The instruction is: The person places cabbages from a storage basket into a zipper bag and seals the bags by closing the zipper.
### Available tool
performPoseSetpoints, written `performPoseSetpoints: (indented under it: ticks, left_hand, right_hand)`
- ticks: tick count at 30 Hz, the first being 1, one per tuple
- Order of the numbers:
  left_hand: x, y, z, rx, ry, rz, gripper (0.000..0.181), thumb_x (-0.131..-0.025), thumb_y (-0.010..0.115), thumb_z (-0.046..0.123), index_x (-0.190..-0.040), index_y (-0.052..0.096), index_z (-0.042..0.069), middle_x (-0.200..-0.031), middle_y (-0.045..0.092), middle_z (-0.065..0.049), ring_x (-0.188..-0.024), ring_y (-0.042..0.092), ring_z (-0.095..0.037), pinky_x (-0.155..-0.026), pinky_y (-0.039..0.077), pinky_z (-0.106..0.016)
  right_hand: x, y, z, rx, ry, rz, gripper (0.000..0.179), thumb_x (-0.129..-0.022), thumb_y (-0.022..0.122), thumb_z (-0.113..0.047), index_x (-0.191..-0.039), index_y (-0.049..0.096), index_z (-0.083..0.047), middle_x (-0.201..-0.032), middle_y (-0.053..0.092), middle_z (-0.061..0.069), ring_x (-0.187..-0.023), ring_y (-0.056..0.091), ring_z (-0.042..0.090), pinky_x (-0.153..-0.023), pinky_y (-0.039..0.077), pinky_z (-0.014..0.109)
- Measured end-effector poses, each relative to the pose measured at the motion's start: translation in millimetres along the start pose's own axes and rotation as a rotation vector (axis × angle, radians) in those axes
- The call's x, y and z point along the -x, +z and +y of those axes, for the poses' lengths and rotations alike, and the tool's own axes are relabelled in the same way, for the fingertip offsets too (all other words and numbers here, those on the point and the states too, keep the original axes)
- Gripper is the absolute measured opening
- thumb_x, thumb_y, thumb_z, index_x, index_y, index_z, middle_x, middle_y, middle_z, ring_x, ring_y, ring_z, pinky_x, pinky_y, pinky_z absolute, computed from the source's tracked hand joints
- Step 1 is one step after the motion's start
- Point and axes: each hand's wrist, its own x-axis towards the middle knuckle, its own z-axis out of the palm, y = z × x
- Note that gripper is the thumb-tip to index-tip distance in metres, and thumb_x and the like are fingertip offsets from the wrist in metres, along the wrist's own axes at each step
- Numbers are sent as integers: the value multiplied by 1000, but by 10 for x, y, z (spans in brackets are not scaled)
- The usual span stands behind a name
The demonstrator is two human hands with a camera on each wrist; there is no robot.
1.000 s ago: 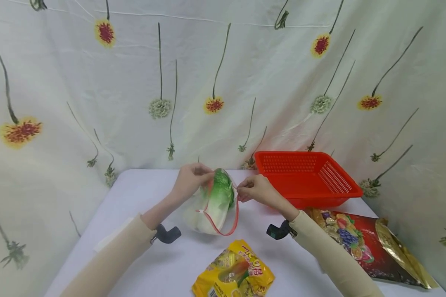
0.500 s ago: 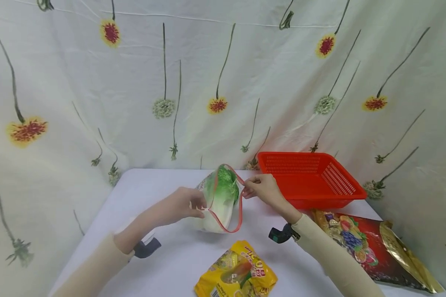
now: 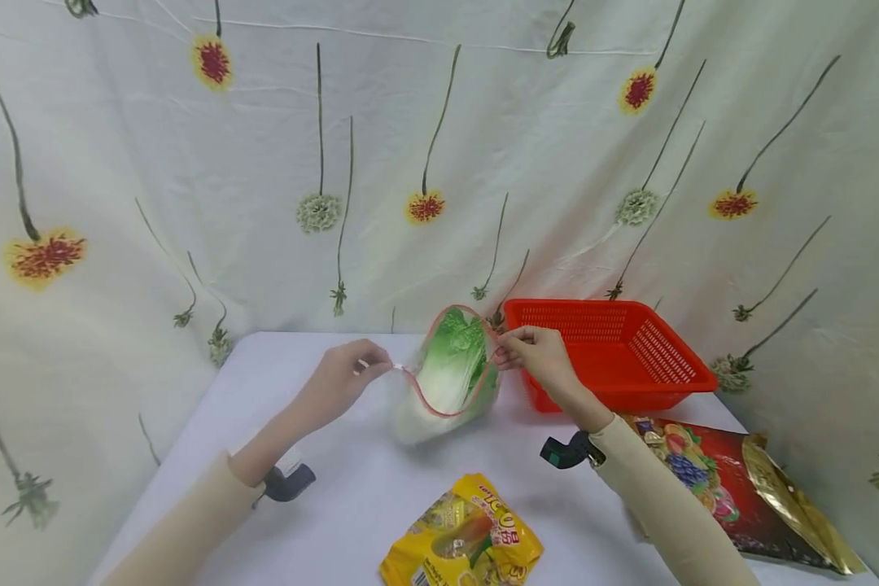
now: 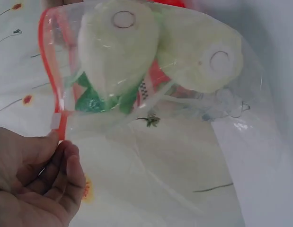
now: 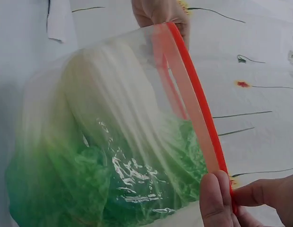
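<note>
A clear zip bag with a red zip edge hangs between my two hands, its mouth spread wide. Inside it is Chinese cabbage; the left wrist view makes out two pale cabbage bases through the plastic. My left hand pinches one end of the red edge, right by the white zip slider. On the opposite side, my right hand pinches the red edge between thumb and fingers. Below the bag, a yellow candy packet lies on the table.
Behind my right hand stands a red plastic basket. A red and gold foil bag with fruit pictures lies under and beyond my right forearm. A flower-print cloth hangs behind the white table.
My left hand has shifted from the bag's top to its slider end and pinches there. The bag has risen and its mouth has widened. My right hand has moved slightly right and up.
</note>
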Motion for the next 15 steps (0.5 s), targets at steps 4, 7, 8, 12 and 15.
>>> performPoseSetpoints:
  ticks: [4,7,8,12,15]
  left_hand:
    - [-100,-49,-14,-3,0,99,6,-93,64,15,-98,65,11,-92,70,-1,-90,65,-16,-76,54,-33]
    - [-156,-30,-28,37,-25,123,8,-94,62,17,-100,63,11,-94,70,-3,-93,66,-18,-80,54,-37]
    - [-168,-16,-37,54,-37,126,8,-94,62,16,-101,63,11,-95,70,-4,-94,66,-20,-81,54,-38]
    - [-200,54,-131,111,-105,145,12,-95,62,17,-102,62,7,-96,69,-8,-96,66,-24,-86,54,-41]
    - [-209,73,-179,169,-160,164,14,-95,61,16,-103,61,5,-98,68,-11,-100,66,-26,-88,54,-41]
  right_hand:
    - [42,-121,-113,43,7,-32,25,-93,63,-16,-106,65,6,-84,72,11,-73,72,18,-81,58,38]
    - [69,-164,-150,101,14,-104,25,-92,64,-15,-109,64,4,-91,72,13,-79,72,20,-86,57,40]
    - [72,-171,-147,114,19,-120,25,-92,65,-14,-110,64,4,-93,73,13,-81,72,20,-87,56,40]
    - [58,-188,-76,142,30,-121,25,-90,68,-13,-109,66,2,-92,73,13,-80,73,19,-85,57,36]
    - [42,-203,-14,125,18,-106,25,-91,66,-13,-110,66,4,-92,73,13,-79,73,18,-83,58,33]
